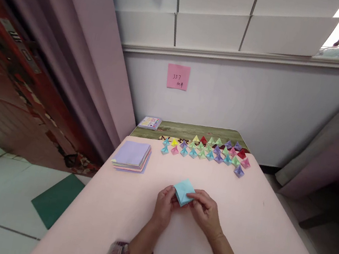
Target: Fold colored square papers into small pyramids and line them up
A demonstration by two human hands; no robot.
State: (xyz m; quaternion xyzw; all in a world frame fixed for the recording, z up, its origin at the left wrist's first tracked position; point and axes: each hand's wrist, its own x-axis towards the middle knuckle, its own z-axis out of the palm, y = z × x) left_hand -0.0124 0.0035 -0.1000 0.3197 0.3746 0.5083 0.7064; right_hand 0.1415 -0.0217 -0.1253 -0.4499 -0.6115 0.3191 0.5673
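A folded light blue paper (184, 189) lies on the pink table (253, 229), held at its near edge by both my hands. My left hand (164, 205) pinches its left side with curled fingers. On the paper's right side, my right hand (205, 210) pinches it with thumb and fingers. Plaid sleeves cover both wrists.
A stack of coloured paper squares (132, 155) sits at the table's left. Several small folded paper shapes (207, 150) lie in rows at the far edge. A small box (149, 122) rests on a wooden surface behind. A pink note (177, 76) hangs on the wall.
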